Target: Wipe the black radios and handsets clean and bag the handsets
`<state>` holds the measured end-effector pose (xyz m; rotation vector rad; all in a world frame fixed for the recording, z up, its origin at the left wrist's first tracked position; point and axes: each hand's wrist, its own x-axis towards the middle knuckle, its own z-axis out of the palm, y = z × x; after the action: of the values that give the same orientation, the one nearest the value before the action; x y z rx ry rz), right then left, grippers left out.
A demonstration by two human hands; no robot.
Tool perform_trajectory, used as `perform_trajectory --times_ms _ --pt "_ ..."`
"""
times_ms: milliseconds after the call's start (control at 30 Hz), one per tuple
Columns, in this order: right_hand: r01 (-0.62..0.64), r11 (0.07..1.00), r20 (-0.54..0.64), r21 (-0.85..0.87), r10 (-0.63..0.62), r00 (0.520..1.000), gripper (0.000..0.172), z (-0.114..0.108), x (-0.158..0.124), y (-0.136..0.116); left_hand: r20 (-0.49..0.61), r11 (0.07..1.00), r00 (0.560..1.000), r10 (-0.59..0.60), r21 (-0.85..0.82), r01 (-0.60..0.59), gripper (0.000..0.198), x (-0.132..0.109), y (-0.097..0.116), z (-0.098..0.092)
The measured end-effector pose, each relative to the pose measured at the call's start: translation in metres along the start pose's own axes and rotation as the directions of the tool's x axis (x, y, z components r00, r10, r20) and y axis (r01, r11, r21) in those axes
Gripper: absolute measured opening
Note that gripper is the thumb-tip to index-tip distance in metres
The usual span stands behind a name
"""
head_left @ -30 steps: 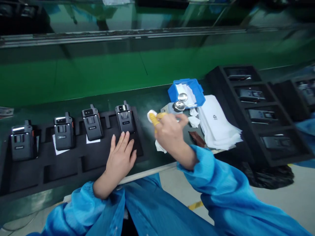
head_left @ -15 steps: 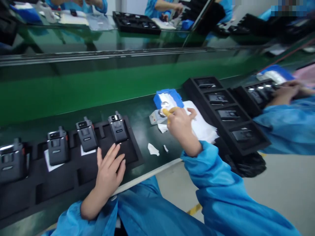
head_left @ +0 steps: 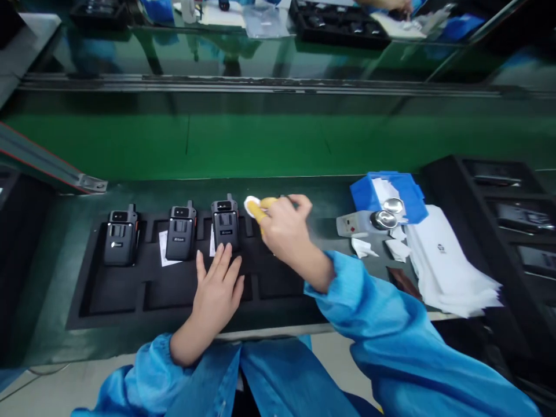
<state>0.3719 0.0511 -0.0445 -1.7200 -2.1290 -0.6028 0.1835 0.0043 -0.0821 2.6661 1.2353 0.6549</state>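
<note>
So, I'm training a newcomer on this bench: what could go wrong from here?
The bottle looks open-lidded; the right hand could tip it if it reaches over carelessly. If the white pad it holds is damp, drips might mark the paper slip. The left hand might nudge the handheld device by its fingertips.

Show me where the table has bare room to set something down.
Bare table shows between the dark box and the tray, and between the right hand and the bottle. A thin strip runs between tray and green panel. It is crowded around the blue bin: bottle, scraps and white sheets sit close.
</note>
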Motion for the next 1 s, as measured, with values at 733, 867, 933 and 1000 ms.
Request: perform_trajectory --times_ms 733,867,933,1000 --pt "0.101 0.994 0.11 0.044 -0.105 0.988 0.026 0.032 0.029 -0.044 0.003 1.0 1.0 0.014 -0.012 -0.014 0.029 0.002 -0.001 0.003" --pt "0.064 0.998 0.09 -0.02 -0.062 0.994 0.029 0.029 0.021 -0.039 0.016 1.0 1.0 0.01 -0.018 -0.01 0.03 0.001 -0.001 0.002" --pt "0.054 0.998 0.107 -0.026 -0.051 0.993 0.028 0.028 0.02 -0.038 0.025 1.0 1.0 0.012 -0.023 -0.011 0.03 0.001 -0.001 0.002" --pt "0.065 0.998 0.111 -0.02 -0.063 0.992 0.028 0.029 0.023 -0.041 0.023 1.0 1.0 0.017 -0.021 -0.016 0.029 0.002 -0.001 0.002"
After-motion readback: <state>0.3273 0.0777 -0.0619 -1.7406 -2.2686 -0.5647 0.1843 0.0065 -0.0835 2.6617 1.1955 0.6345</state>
